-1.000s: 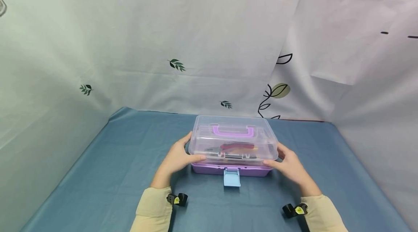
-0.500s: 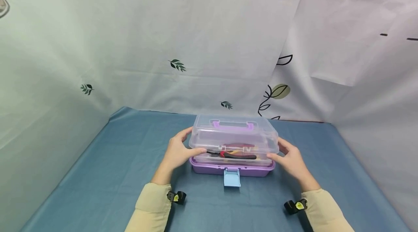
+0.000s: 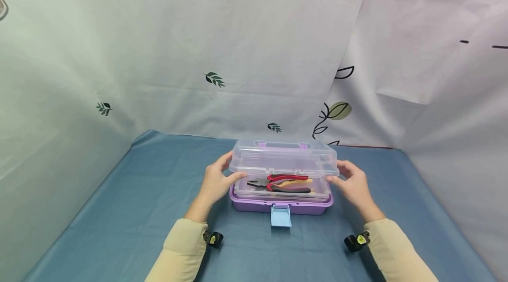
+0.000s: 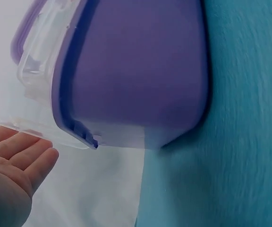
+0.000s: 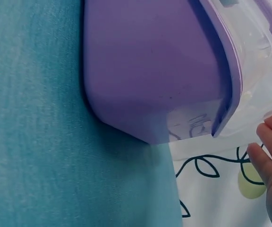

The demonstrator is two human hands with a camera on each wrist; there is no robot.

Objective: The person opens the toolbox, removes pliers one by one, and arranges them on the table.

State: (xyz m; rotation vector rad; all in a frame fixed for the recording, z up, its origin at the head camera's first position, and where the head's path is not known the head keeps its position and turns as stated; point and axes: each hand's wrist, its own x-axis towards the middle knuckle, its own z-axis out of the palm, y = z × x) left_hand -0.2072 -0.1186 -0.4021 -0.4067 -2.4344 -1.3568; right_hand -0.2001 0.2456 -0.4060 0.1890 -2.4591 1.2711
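Observation:
A toolbox with a purple base (image 3: 254, 206) stands on the cloth, its clear lid (image 3: 283, 161) tilted up and back. My left hand (image 3: 215, 186) holds the lid at its left side, thumb towards the front edge. On the opposite side, my right hand (image 3: 355, 189) grips the lid in the same way. Under it, a clear tray (image 3: 254, 193) bears pliers (image 3: 289, 190) with dark and red handles. Another red handle (image 3: 291, 177) and a yellow handle (image 3: 295, 182) lie behind them. Both wrist views show fingers stretched along the lid's sides; their contact is partly hidden.
A light blue latch (image 3: 281, 217) hangs down at the front of the base. Blue cloth (image 3: 166, 176) covers the table. Pale printed fabric (image 3: 254, 53) rises behind and at both sides.
Both hands have raised the lid's front edge and swung it backwards. The pliers and tray now show below it. The purple base has stayed in place.

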